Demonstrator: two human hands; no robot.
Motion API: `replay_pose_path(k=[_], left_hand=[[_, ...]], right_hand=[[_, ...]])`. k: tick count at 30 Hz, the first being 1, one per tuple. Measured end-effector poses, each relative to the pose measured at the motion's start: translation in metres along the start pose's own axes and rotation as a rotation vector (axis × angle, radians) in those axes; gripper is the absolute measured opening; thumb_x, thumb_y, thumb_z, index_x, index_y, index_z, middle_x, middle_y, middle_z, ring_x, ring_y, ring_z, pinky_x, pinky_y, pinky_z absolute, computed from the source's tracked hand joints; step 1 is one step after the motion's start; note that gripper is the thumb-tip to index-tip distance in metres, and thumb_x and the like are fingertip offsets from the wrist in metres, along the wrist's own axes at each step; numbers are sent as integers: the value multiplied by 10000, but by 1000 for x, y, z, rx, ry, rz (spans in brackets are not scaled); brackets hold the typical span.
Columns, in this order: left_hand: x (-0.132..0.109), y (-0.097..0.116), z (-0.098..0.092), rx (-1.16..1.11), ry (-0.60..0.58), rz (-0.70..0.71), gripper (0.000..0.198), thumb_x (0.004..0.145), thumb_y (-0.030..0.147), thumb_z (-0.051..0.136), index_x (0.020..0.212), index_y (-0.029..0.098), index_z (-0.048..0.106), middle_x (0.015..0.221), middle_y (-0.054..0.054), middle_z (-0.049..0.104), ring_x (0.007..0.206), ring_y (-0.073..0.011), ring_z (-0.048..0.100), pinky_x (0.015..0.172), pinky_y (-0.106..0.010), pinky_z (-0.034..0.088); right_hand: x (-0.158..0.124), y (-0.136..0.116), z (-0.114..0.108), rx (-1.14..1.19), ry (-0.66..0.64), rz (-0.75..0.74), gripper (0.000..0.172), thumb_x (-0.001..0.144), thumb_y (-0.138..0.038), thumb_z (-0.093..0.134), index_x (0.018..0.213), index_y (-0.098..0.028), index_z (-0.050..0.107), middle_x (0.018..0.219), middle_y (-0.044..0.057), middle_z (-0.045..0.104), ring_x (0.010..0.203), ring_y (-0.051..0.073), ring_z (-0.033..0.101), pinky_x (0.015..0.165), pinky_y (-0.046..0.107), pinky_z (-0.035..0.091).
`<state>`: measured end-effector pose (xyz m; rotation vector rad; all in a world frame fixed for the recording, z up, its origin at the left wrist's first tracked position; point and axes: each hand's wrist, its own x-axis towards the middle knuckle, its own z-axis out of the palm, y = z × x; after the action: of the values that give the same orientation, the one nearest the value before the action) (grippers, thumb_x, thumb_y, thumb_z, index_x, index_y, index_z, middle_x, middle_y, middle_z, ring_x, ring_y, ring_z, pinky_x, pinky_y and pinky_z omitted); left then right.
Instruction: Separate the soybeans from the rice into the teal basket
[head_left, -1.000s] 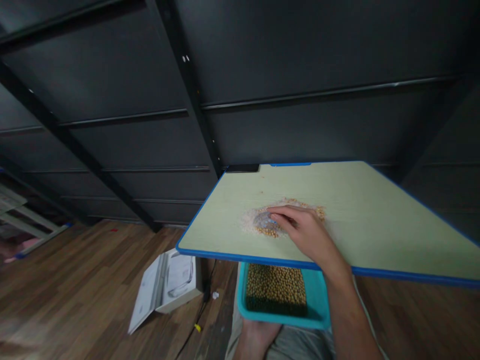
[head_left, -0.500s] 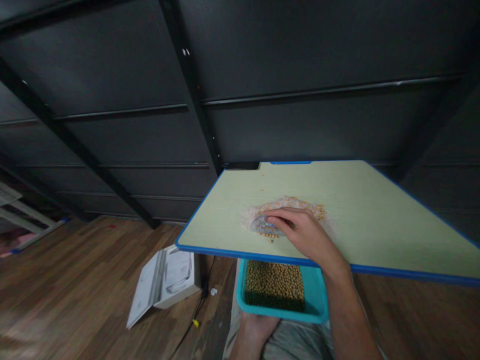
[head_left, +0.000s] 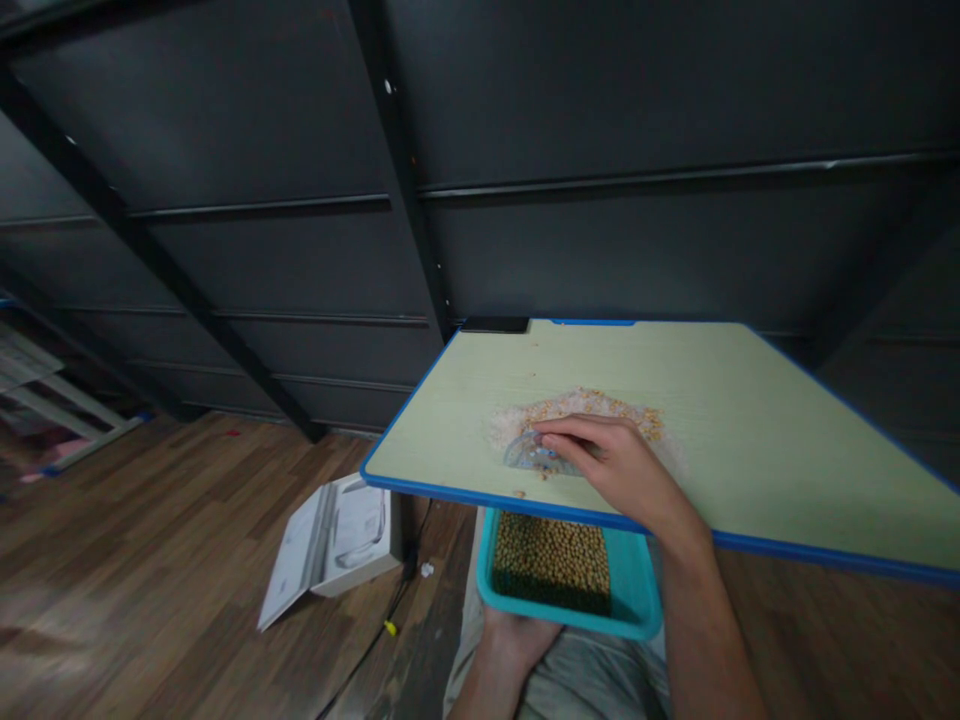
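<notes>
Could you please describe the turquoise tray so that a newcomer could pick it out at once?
Start from the pale, blue-rimmed tabletop and look just below its near edge in the picture. There a turquoise tray sits above the left hand, with soybeans covering much of its inside. Its colour and beans set it apart from the open white box to its left.

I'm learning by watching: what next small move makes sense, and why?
Probably draw the clear, rounded plastic piece in the right hand slightly toward the blue tabletop rim: small tan beans lie between, and the left hand supports the turquoise plastic tray beneath.
</notes>
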<state>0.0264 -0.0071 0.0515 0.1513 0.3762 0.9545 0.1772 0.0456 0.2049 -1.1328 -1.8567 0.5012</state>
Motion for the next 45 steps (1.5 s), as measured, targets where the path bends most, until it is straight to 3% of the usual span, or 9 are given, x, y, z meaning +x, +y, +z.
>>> replay_pose_path(k=[14, 21, 26, 36, 45], left_hand=[[0, 0, 8, 98, -32, 34, 313, 822, 293, 495, 1039, 312, 719, 1082, 0, 774, 1263, -300, 539, 1116, -515, 348], [-1, 1, 5, -2, -40, -9, 309, 842, 283, 458, 866, 285, 766, 1029, -8, 789, 1277, -290, 529, 1130, -499, 335], [-2, 1, 5, -5, -42, -5, 296, 838, 293, 472, 837, 284, 768, 1023, -12, 790, 1284, -299, 522, 1133, -515, 324], [3, -1, 0, -23, 21, -6, 262, 820, 358, 523, 962, 294, 735, 982, -40, 797, 1230, -289, 579, 1129, -502, 367], [3, -1, 0, 29, 66, -4, 296, 807, 377, 566, 1035, 251, 707, 1120, -79, 758, 1228, -306, 579, 1095, -540, 402]], right_hand=[[-5, -7, -1, 82, -133, 5, 200, 891, -241, 617, 1019, -323, 747, 1028, -45, 758, 953, 165, 696, 879, 316, 535], [0, 1, -3, -21, 90, -21, 220, 919, -212, 580, 1069, -289, 721, 1089, -17, 739, 1013, 170, 668, 942, 355, 491], [1, 6, -1, -35, 68, -11, 227, 928, -214, 571, 1087, -291, 713, 1117, -20, 730, 1040, 165, 656, 959, 351, 479], [-2, 1, -1, -3, -17, -4, 209, 924, -231, 588, 1068, -299, 723, 1083, -41, 740, 1007, 145, 664, 921, 301, 491], [-3, -3, -1, 35, -67, -3, 202, 917, -230, 595, 1045, -303, 734, 1064, -53, 745, 984, 136, 672, 897, 278, 506]])
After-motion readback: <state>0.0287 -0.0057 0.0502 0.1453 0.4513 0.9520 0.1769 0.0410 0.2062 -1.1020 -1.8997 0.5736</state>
